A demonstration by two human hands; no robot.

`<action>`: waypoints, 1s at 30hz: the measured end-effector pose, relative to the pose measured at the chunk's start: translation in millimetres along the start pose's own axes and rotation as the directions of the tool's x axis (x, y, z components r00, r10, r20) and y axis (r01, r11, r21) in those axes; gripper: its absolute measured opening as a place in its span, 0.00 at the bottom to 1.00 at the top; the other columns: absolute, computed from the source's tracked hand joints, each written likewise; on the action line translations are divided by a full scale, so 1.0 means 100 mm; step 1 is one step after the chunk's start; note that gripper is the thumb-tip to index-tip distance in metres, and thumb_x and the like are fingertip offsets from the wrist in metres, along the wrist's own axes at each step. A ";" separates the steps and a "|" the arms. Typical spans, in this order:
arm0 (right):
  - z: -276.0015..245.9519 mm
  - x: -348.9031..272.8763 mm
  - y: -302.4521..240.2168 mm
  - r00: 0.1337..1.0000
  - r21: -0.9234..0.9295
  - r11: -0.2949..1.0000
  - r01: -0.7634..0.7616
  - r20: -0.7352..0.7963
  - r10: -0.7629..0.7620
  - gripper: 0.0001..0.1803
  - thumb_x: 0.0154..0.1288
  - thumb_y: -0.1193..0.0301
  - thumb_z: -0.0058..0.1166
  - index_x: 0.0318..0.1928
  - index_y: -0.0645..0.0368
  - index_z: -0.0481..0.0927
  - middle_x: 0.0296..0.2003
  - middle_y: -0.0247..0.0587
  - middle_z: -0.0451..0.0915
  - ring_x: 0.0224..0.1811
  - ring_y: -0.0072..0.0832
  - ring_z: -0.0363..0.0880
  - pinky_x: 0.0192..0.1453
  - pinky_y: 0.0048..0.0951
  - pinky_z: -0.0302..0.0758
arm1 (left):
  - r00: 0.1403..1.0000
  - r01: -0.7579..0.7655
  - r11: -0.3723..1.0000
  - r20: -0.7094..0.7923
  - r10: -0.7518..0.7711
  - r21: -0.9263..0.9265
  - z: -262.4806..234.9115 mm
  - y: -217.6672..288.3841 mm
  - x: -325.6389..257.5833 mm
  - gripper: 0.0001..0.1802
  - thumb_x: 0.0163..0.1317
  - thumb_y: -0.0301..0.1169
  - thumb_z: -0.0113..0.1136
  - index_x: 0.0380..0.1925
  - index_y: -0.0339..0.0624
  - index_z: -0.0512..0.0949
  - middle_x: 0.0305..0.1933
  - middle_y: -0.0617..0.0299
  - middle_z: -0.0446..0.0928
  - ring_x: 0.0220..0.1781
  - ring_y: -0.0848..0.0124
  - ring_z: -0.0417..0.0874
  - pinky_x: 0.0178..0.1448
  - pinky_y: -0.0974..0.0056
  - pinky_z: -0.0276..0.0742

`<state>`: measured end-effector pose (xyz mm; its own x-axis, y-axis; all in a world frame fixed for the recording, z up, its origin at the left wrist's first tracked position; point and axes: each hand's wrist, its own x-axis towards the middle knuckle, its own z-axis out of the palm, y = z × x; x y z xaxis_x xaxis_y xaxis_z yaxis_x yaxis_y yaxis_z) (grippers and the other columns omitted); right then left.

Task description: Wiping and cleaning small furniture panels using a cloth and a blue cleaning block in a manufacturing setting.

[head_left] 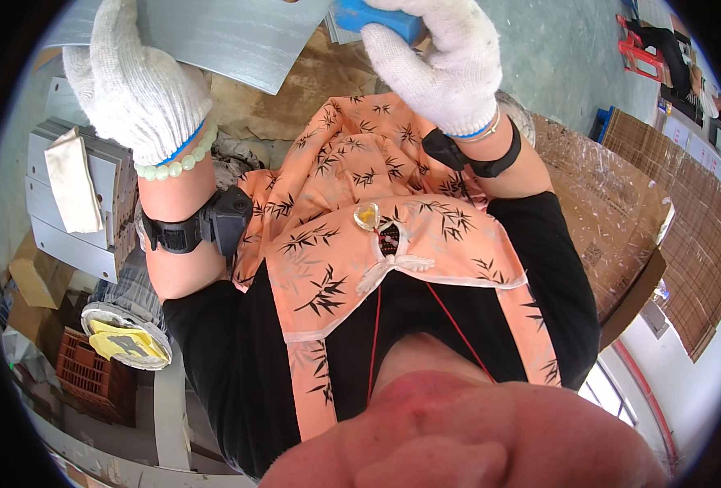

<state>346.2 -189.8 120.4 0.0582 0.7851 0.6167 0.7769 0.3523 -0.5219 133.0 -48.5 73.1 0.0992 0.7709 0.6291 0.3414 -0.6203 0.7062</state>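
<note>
A smooth grey-green concrete floor (pixel 552 57) with pale smudges stretches across the upper right, where a red plastic stool (pixel 644 62) stands near the rim. Below it, a large brown cardboard sheet (pixel 592 191) flecked with white lies beside a brown panel with a fine grid pattern (pixel 694 236). At lower right, a long red strip (pixel 646 392) curves along a white wall (pixel 688 386), near a bright window with dark bars (pixel 606 397). At lower left, a reddish-brown slotted plastic crate (pixel 92 370) sits below a plain tan cardboard box (pixel 43 275).

Blue block (pixel 374 18) is held R of gry panel (pixel 230 41).
</note>
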 end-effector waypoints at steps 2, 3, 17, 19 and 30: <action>-0.05 0.01 -0.05 0.997 -0.026 0.998 -0.052 0.050 0.054 0.18 0.51 0.79 0.64 0.44 0.57 0.78 0.30 0.44 0.80 0.27 0.38 0.78 0.29 0.34 0.73 | 0.994 -0.107 0.973 0.024 0.104 0.207 -0.02 -0.09 0.00 0.21 0.60 0.35 0.64 0.50 0.34 0.78 0.47 0.52 0.82 0.49 0.61 0.83 0.55 0.63 0.78; -0.06 0.02 -0.07 0.989 -0.055 0.993 -0.103 0.099 0.108 0.18 0.51 0.79 0.64 0.44 0.57 0.78 0.30 0.44 0.81 0.27 0.38 0.79 0.29 0.34 0.74 | 0.988 -0.152 0.947 0.038 0.148 0.284 -0.03 -0.13 0.00 0.21 0.60 0.35 0.64 0.50 0.34 0.78 0.47 0.52 0.82 0.49 0.61 0.83 0.55 0.63 0.79; -0.01 -0.03 0.00 1.000 -0.024 1.000 0.007 0.016 -0.007 0.20 0.51 0.80 0.64 0.47 0.57 0.77 0.31 0.45 0.80 0.28 0.40 0.79 0.30 0.34 0.74 | 0.932 -0.331 0.754 0.068 0.357 0.567 -0.04 -0.33 0.03 0.26 0.48 0.39 0.73 0.46 0.36 0.82 0.42 0.52 0.85 0.45 0.60 0.86 0.52 0.63 0.81; -0.01 -0.04 0.00 1.000 -0.043 0.999 0.006 0.018 -0.005 0.20 0.51 0.80 0.64 0.47 0.58 0.78 0.31 0.46 0.80 0.28 0.40 0.79 0.30 0.34 0.74 | 0.934 -0.314 0.795 0.020 0.356 0.519 -0.05 -0.41 -0.01 0.25 0.48 0.39 0.73 0.45 0.36 0.82 0.42 0.52 0.85 0.44 0.60 0.86 0.52 0.62 0.81; -0.01 -0.06 0.03 1.000 -0.003 1.000 0.006 0.018 -0.006 0.21 0.52 0.80 0.64 0.48 0.58 0.78 0.32 0.46 0.80 0.28 0.39 0.79 0.31 0.33 0.74 | 0.941 -0.320 0.694 0.135 0.309 0.644 -0.05 -0.11 0.06 0.23 0.51 0.34 0.71 0.46 0.33 0.81 0.42 0.52 0.85 0.45 0.57 0.85 0.52 0.60 0.81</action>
<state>348.8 -194.0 116.0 0.0421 0.7918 0.6093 0.7792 0.3557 -0.5161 125.3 -38.4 70.7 0.3251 0.5538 0.7666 0.8076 -0.5843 0.0797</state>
